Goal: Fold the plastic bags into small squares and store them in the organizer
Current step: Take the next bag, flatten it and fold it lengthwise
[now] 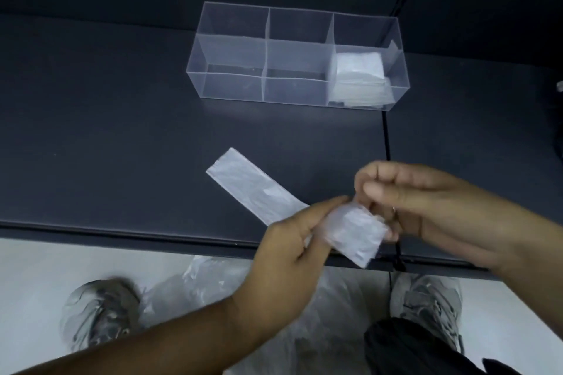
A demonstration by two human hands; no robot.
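While both hands pinch it, the bag (355, 233) sits between the left hand (291, 240) and right hand (405, 201). Its long strip points to ten o'clock. The box (297, 58) waits at twelve o'clock, maybe nearer the right hand.

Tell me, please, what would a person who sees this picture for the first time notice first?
First, the two hands at the near table edge: the left hand and the right hand together hold a folded plastic bag, whose long strip lies flat on the dark table. Next, farther back, the clear organizer, with a stack of folded bags in its right compartment only.
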